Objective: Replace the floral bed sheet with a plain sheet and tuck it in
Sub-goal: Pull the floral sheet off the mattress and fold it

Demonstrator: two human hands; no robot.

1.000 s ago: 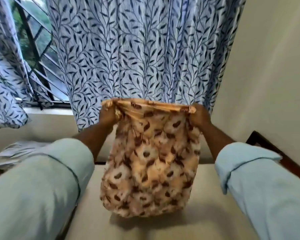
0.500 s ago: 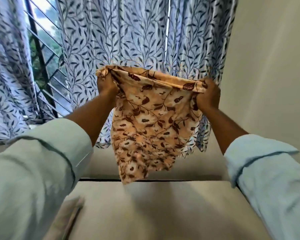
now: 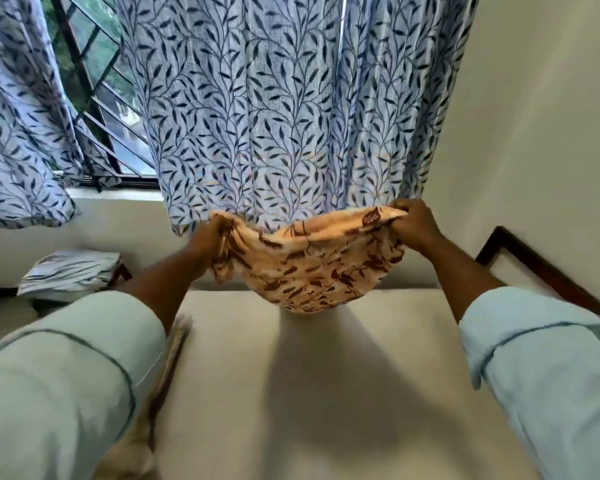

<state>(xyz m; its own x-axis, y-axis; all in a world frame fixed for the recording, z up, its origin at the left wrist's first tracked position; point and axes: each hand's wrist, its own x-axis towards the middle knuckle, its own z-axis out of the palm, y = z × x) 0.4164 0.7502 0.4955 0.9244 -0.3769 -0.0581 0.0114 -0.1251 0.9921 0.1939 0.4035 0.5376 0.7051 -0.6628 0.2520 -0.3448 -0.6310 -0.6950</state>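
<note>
The floral sheet (image 3: 312,268), peach with brown leaves, hangs folded in a short sagging bundle above the bare cream mattress (image 3: 326,393). My left hand (image 3: 210,237) grips its left top corner. My right hand (image 3: 413,223) grips the right top corner. Both arms reach forward in light blue sleeves. The bundle's lower edge hovers just above the mattress and casts a shadow on it.
A blue leaf-patterned curtain (image 3: 291,116) hangs behind the sheet over a barred window (image 3: 97,109). Folded striped cloth (image 3: 70,275) lies at the left. A dark wooden bed frame (image 3: 541,271) runs along the right wall. More peach fabric (image 3: 146,410) lies by the mattress's left edge.
Both hands have dropped lower with the floral sheet, and it now sags in a shorter bundle close to the mattress instead of hanging long.
</note>
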